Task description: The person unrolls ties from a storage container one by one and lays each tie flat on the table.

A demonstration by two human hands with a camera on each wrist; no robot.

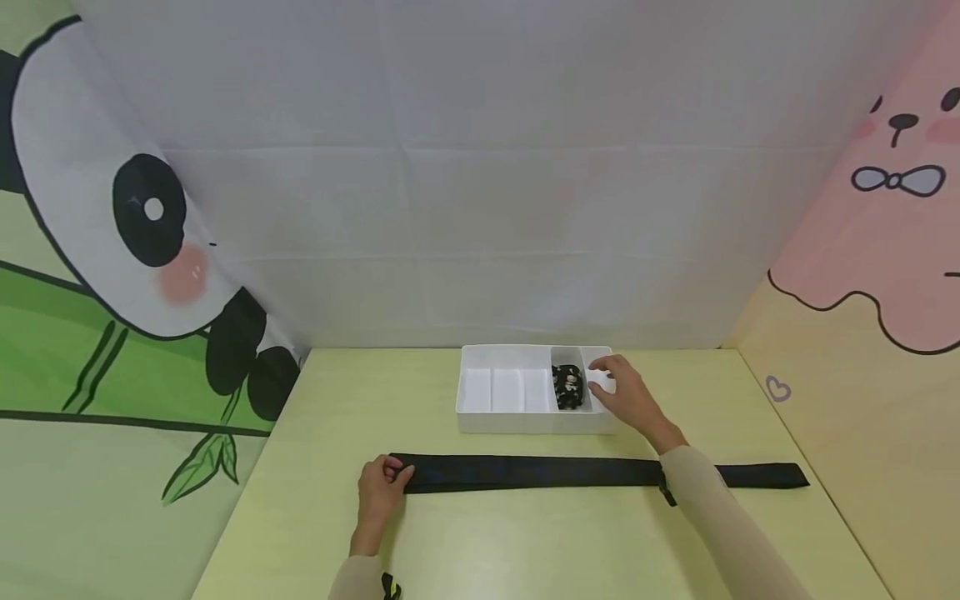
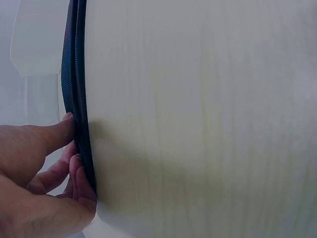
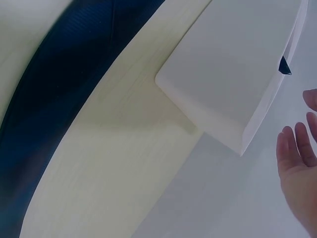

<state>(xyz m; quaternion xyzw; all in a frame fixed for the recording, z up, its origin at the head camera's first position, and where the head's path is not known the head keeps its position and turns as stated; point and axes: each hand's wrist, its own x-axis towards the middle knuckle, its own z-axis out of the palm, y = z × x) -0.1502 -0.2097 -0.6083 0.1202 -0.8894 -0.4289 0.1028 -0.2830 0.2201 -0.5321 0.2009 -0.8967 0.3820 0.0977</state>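
A long dark necktie (image 1: 525, 472) lies flat across the table, its pointed end to the right. My left hand (image 1: 381, 492) pinches the left end between thumb and fingers; the left wrist view shows the layered edge of the tie (image 2: 74, 74) at the fingertips. Behind the tie stands a white divided box (image 1: 536, 423). One compartment towards its right holds a folded black cloth with a light pattern (image 1: 568, 387). Over the box's right end hovers my right hand (image 1: 630, 400), fingers loosely bent and holding nothing. My right forearm crosses above the tie and hides part of it.
The pale yellow table (image 1: 540, 542) meets a white sheet (image 1: 510, 208) just behind the box. Cartoon-printed panels rise at the left (image 1: 90, 250) and right (image 1: 847, 333) edges.
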